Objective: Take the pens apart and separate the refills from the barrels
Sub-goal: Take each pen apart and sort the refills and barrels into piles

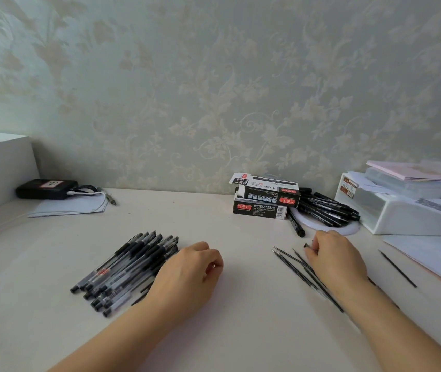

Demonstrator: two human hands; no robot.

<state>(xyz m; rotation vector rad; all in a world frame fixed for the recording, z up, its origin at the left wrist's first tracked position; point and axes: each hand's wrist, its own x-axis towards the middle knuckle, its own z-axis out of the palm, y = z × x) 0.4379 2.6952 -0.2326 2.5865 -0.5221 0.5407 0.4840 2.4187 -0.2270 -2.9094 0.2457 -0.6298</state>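
From the head camera, the left hand (pixel 187 275) rests palm down on the pale table (pixel 227 331), its fingers (pixel 215 260) curled loosely inward with nothing visibly gripped; the outer edge of the hand lies against the near side of a pile of pens (pixel 125 267), which sits just left of it with the capped ends pointing toward the person. The left forearm runs back toward the lower left corner. The right hand (pixel 335 260) is also palm down, lying over a loose spread of thin black refills (pixel 298 269) that fan out from under it; its fingers (pixel 312 249) are bent and close together, and a small dark tip shows at them, though whether they pinch it cannot be told. One more refill (pixel 398 268) lies apart, right of the right hand, beside some white paper (pixel 429 253). Beyond the right hand, against the wall, stand two stacked pen boxes (pixel 265 201) with a heap of black markers (pixel 326 208) just right of them.
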